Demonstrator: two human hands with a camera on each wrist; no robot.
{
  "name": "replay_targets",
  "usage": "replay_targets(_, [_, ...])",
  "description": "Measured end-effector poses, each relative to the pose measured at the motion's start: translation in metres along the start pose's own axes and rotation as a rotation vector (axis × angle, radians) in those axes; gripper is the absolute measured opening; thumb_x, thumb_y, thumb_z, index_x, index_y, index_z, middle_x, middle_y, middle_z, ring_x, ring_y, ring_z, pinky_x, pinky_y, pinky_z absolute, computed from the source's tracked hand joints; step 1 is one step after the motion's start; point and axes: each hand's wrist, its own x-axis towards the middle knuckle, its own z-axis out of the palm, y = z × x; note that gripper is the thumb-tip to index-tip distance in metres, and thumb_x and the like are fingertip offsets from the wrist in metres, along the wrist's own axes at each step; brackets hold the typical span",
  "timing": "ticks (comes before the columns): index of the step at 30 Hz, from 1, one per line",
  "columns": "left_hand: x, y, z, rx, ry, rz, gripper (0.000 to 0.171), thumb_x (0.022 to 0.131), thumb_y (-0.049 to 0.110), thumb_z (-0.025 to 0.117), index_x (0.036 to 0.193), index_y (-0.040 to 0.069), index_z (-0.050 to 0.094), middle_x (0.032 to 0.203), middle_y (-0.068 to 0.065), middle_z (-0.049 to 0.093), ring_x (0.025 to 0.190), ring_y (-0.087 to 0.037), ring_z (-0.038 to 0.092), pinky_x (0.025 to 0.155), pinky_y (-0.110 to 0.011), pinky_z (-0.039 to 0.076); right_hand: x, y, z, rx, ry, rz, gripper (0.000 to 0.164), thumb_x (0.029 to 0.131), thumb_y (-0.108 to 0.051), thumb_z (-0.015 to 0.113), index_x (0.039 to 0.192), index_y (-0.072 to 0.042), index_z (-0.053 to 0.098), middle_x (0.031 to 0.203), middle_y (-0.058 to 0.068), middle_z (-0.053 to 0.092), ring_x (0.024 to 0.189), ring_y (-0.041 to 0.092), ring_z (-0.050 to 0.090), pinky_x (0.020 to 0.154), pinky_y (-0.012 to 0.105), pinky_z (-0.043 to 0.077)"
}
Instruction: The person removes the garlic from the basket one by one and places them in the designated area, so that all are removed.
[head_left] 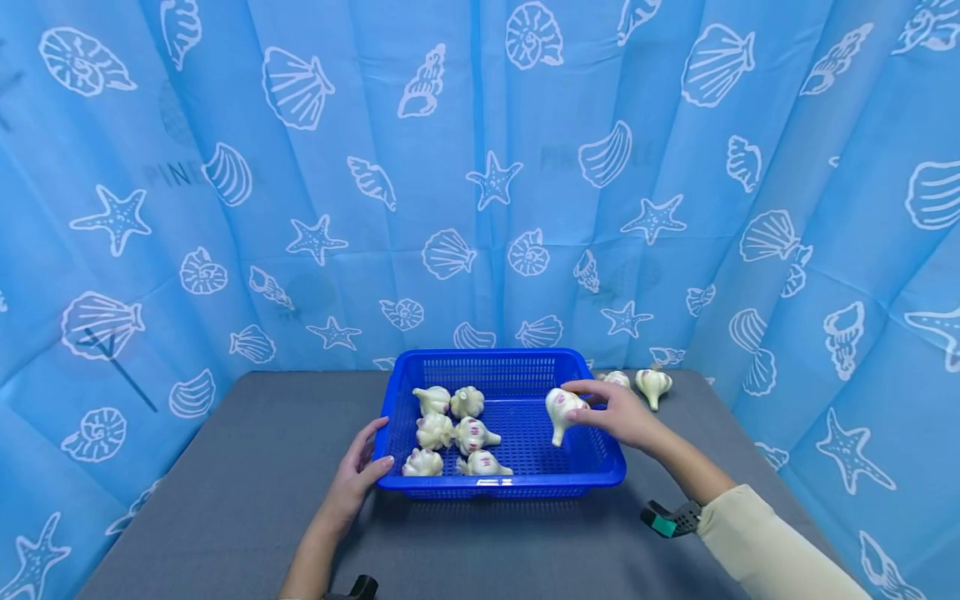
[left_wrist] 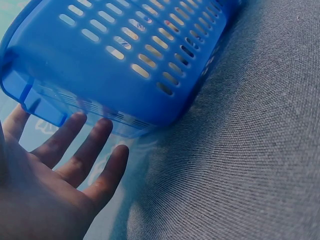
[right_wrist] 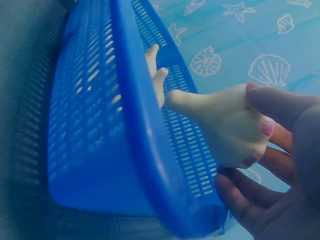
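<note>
My right hand (head_left: 618, 412) pinches a garlic bulb (head_left: 564, 410) between thumb and fingers, over the right end of a blue plastic basket (head_left: 483, 481). In the right wrist view the bulb (right_wrist: 225, 122) lies sideways, stem toward the basket's inside, purple patches near the fingers. My left hand (head_left: 354, 475) rests against the basket's left end, thumb and forefinger tips at the rim. Its other fingers (left_wrist: 82, 160) spread out, fairly straight, below the handle in the left wrist view. Several garlic bulbs (head_left: 472, 435) lie in the basket's left half.
Two more garlic bulbs, one partly hidden (head_left: 617, 378) and one in full view (head_left: 653, 386), lie beyond the right hand on the grey tabletop (head_left: 247, 467). A blue shell-patterned curtain (head_left: 480, 208) hangs behind and along both sides.
</note>
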Motion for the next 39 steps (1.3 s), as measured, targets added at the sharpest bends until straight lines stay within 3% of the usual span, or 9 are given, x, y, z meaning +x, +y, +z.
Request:
replay_targets(4, [0.000,0.000,0.000,0.001,0.001,0.000,0.058,0.095,0.025,0.057,0.148,0.028,0.035,0.152,-0.022,0.032,0.134,-0.045,0.036,0.101,-0.063,0.035,-0.007,0.003,-0.001,0.025,0.057,-0.007,0.045,0.092,-0.024,0.069,0.130,-0.002,0.060,0.126,0.022,0.059,0.103,0.035,0.061,0.076,0.040,0.056])
replay_targets(10, [0.000,0.000,0.000,-0.001,-0.003,0.001,0.057,0.095,0.024,0.056,0.148,0.028,0.035,0.152,-0.023,0.032,0.133,-0.045,0.037,0.100,-0.063,0.035,-0.017,0.008,-0.004,0.072,0.170,0.013,0.044,0.091,-0.020,0.070,0.129,-0.001,0.060,0.128,0.022,0.058,0.103,0.035,0.060,0.074,0.029,0.055])
replay_targets(14, [0.000,-0.001,0.000,-0.005,-0.006,0.008,0.057,0.095,0.023,0.056,0.148,0.027,0.034,0.152,-0.023,0.032,0.133,-0.046,0.037,0.100,-0.063,0.035,-0.025,0.011,-0.007,0.105,0.244,0.028,0.045,0.091,-0.019,0.070,0.131,-0.001,0.059,0.128,0.022,0.058,0.104,0.036,0.061,0.073,0.030,0.056])
replay_targets(16, [0.000,-0.001,0.000,-0.004,-0.006,0.009,0.057,0.095,0.023,0.056,0.148,0.027,0.034,0.152,-0.023,0.031,0.133,-0.046,0.036,0.100,-0.063,0.036,-0.029,0.014,-0.008,0.129,0.277,0.017,0.045,0.091,-0.017,0.069,0.131,0.000,0.058,0.126,0.023,0.059,0.103,0.032,0.061,0.072,0.033,0.057])
replay_targets(19, [0.000,-0.001,0.000,-0.003,-0.007,0.008,0.057,0.095,0.023,0.056,0.148,0.027,0.034,0.152,-0.024,0.031,0.133,-0.046,0.036,0.100,-0.063,0.036,-0.035,0.022,-0.010,0.172,0.328,-0.015,0.044,0.091,-0.011,0.068,0.131,0.003,0.057,0.125,0.024,0.059,0.100,0.014,0.062,0.072,0.034,0.057])
replay_targets(23, [0.000,0.000,0.000,-0.007,-0.007,0.007,0.057,0.096,0.022,0.056,0.149,0.027,0.034,0.152,-0.024,0.031,0.133,-0.046,0.037,0.100,-0.063,0.035,-0.041,0.033,-0.013,0.183,0.396,-0.022,0.044,0.093,-0.009,0.066,0.132,0.005,0.055,0.125,0.026,0.058,0.096,-0.003,0.057,0.072,0.027,0.056])
replay_targets(29, [-0.001,0.001,0.000,-0.006,-0.006,0.005,0.058,0.096,0.022,0.055,0.149,0.026,0.034,0.152,-0.024,0.030,0.134,-0.047,0.035,0.100,-0.064,0.035,-0.048,0.042,-0.016,0.134,0.498,0.036,0.044,0.094,-0.015,0.066,0.132,0.005,0.055,0.126,0.025,0.057,0.095,-0.008,0.054,0.070,0.023,0.055])
replay_targets(36, [-0.001,0.001,0.000,-0.002,0.000,0.006,0.058,0.096,0.022,0.055,0.149,0.026,0.034,0.152,-0.024,0.031,0.133,-0.047,0.036,0.100,-0.063,0.035,-0.055,0.060,-0.018,0.105,0.599,0.081,0.043,0.094,-0.017,0.066,0.128,0.007,0.057,0.113,0.013,0.062,0.087,-0.007,0.057,0.067,0.020,0.054])
replay_targets(39, [0.000,0.001,0.001,-0.001,0.000,0.007,0.057,0.096,0.021,0.055,0.149,0.026,0.034,0.151,-0.024,0.032,0.133,-0.047,0.037,0.100,-0.063,0.035,-0.058,0.067,-0.019,0.118,0.621,0.113,0.044,0.094,-0.017,0.066,0.129,0.008,0.056,0.114,0.019,0.062,0.086,-0.009,0.056,0.067,0.016,0.053])
